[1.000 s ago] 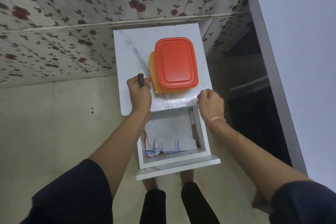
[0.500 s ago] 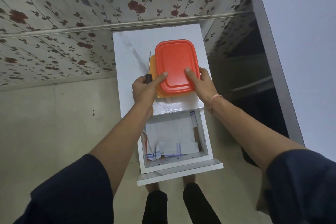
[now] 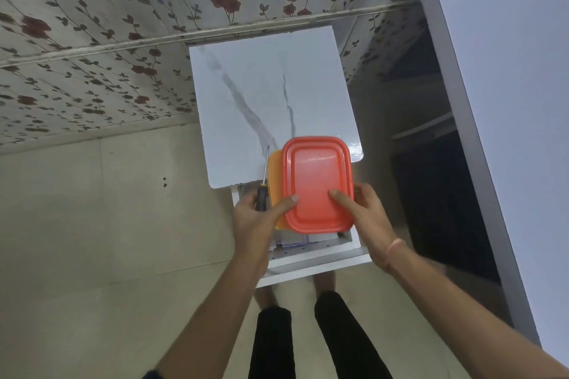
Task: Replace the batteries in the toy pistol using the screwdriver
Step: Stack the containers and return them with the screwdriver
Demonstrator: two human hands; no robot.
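- The screwdriver (image 3: 261,198) stands in the left hand (image 3: 257,218). Its black handle is clasped in the curled fingers, and its thin metal shaft points up and away along the left side of an orange box (image 3: 274,181).
- That hand's thumb also lies flat on the box's red lid (image 3: 318,184), so it holds tool and box together.
- The right hand (image 3: 366,215) grips the box's right side with its thumb on the lid. Its other fingers are hidden behind the box. A pale band (image 3: 395,246) circles the wrist.
- Between the two hands the box sits level, lid on, over the near edge of a small white marble-patterned cabinet (image 3: 271,95) and above its open drawer (image 3: 308,261).
- A little folded cloth (image 3: 292,240) shows in the drawer below the box.
- Flowered wallpaper (image 3: 92,24) covers the wall behind the cabinet.
- A pale tabletop (image 3: 508,101) runs along the right.
- The person's legs in dark trousers (image 3: 271,344) stand on a light floor (image 3: 92,224).
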